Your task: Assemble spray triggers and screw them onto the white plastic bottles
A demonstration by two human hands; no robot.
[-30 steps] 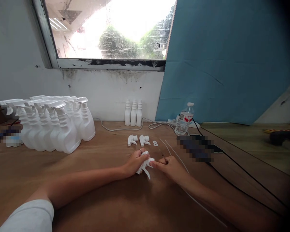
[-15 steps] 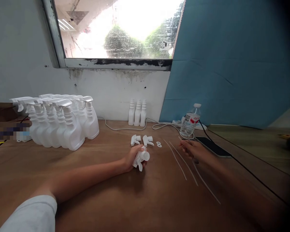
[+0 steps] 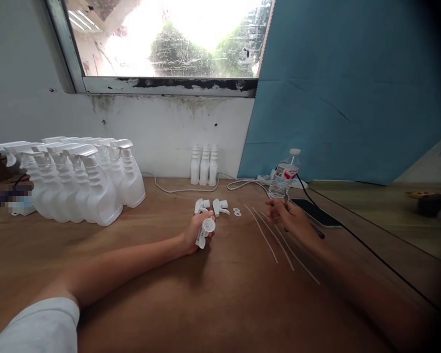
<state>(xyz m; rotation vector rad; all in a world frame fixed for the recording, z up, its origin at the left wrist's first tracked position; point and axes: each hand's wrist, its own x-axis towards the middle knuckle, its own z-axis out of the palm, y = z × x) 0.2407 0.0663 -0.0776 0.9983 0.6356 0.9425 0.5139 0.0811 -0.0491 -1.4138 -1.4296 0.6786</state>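
My left hand point(image 3: 196, 234) is closed around a white trigger spray head point(image 3: 206, 227), its round collar facing me. Just beyond it, two more white spray heads point(image 3: 220, 207) lie on the table, with two small white washers point(image 3: 237, 212) to their right. My right hand point(image 3: 283, 214) is over the far ends of several thin white tubes point(image 3: 284, 252), its fingers loosely bent and apart, slightly blurred. A dark-handled tool point(image 3: 318, 231) shows beside its wrist, partly hidden by the hand; it seems to lie on the table.
White spray bottles with heads point(image 3: 103, 196) stand grouped at the left. Three slim white bottles point(image 3: 204, 166) stand against the wall. A clear water bottle point(image 3: 282, 177), a white cable point(image 3: 183, 191) and a phone point(image 3: 318, 214) are at the back right.
The spray head in my left hand has turned so its collar faces me more. My right hand has loosened from the tool, which now sits nearer the phone. The view has shifted slightly.
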